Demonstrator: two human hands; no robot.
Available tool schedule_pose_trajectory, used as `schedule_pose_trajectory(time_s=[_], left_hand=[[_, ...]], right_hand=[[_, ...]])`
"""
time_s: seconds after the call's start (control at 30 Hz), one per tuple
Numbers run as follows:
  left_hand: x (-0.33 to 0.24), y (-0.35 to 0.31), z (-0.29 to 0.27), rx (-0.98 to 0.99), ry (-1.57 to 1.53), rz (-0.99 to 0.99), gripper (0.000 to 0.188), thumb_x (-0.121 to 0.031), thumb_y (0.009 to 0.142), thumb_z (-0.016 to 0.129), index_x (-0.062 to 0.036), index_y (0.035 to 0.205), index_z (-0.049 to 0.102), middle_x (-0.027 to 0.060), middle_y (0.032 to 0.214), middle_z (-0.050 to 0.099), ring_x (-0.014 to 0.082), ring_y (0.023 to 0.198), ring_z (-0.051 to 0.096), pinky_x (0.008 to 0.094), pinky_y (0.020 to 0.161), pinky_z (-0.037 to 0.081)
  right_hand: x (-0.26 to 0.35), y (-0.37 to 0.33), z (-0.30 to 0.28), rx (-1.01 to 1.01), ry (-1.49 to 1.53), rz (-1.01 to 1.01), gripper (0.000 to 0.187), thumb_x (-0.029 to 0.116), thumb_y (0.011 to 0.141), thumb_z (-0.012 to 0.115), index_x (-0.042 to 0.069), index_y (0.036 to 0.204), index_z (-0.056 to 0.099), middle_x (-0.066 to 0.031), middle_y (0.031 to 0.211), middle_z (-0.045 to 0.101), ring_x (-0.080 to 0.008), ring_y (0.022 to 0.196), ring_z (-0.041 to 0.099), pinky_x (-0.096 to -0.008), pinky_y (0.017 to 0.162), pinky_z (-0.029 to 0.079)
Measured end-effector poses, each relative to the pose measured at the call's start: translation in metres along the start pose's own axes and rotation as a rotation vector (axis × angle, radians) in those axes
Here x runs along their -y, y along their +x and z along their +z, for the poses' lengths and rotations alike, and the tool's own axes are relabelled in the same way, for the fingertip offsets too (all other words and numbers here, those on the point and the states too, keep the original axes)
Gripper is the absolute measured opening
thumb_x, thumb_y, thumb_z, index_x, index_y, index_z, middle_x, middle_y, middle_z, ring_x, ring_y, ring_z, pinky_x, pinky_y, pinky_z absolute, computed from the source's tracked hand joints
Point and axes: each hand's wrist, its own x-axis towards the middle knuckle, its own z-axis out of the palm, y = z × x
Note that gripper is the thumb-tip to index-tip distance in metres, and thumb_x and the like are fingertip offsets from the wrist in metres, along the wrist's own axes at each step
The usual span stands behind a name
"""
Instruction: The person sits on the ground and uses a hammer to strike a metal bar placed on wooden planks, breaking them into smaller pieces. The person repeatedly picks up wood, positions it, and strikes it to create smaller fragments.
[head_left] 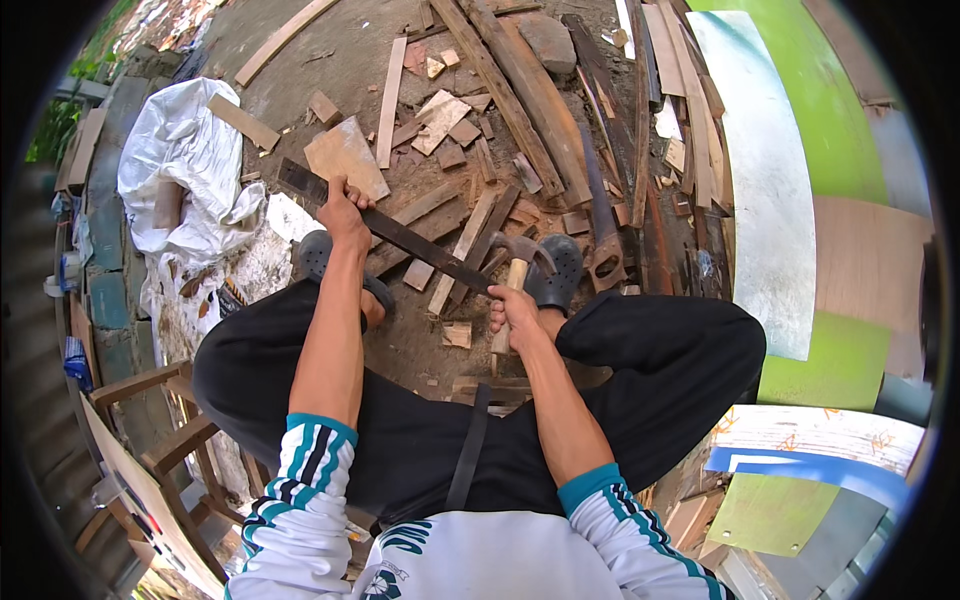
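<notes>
A long, dark wooden strip point(425, 247) lies slantwise before me, above the ground between my feet. My left hand point(346, 213) is closed around it toward its far left end. My right hand point(514, 314) is closed around the pale wooden handle of a claw hammer point(516, 272), whose metal head is on the far side. The strip's near right end meets the fingers of that hand; whether they grip it too, I cannot tell. A square piece of plywood point(345, 155) lies on the ground just beyond my left hand.
A handsaw point(606, 255) stands beside my right foot. Wood offcuts point(440, 122) and long boards point(530, 90) litter the ground ahead. A white sack point(180, 140) sits at left, near a wooden frame point(180, 445). Sheet panels point(765, 190) line the right side.
</notes>
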Motion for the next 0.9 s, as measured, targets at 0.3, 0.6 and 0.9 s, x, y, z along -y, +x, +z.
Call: schedule_pose_trajectory(time_s=[0.3,0.6,0.9], left_hand=[[-0.005,-0.011,-0.001,-0.077,0.021,0.044,0.026,-0.017,0.087,0.063,-0.0121,0.068,0.045,-0.0013,0.055,0.039,0.0132,0.045,0.043,0.0315,0.047,0.042],[-0.015,-0.063,0.032,0.204,-0.097,0.092,0.045,-0.049,0.092,0.068,-0.0063,0.086,0.055,0.0011,0.066,0.050,0.0128,0.057,0.051,0.0303,0.053,0.045],[-0.060,-0.095,0.023,0.470,-0.161,0.178,0.068,-0.075,0.093,0.039,-0.0078,0.092,0.053,0.0050,0.078,0.054,0.0161,0.069,0.056,0.0317,0.065,0.049]], right_hand=[[-0.009,-0.043,0.023,-0.018,-0.242,-0.106,0.024,0.010,0.089,0.064,-0.001,0.103,0.048,-0.0023,0.064,0.047,-0.0137,0.046,0.046,-0.0327,0.040,0.039],[0.060,-0.098,-0.009,-0.272,-0.066,-0.439,0.024,0.025,0.094,0.066,0.007,0.097,0.051,-0.0007,0.063,0.047,-0.0134,0.043,0.045,-0.0314,0.039,0.038],[0.060,-0.159,-0.017,-0.208,-0.265,-0.555,0.015,0.016,0.093,0.063,0.008,0.099,0.052,-0.0028,0.069,0.052,-0.0143,0.052,0.052,-0.0300,0.045,0.045]])
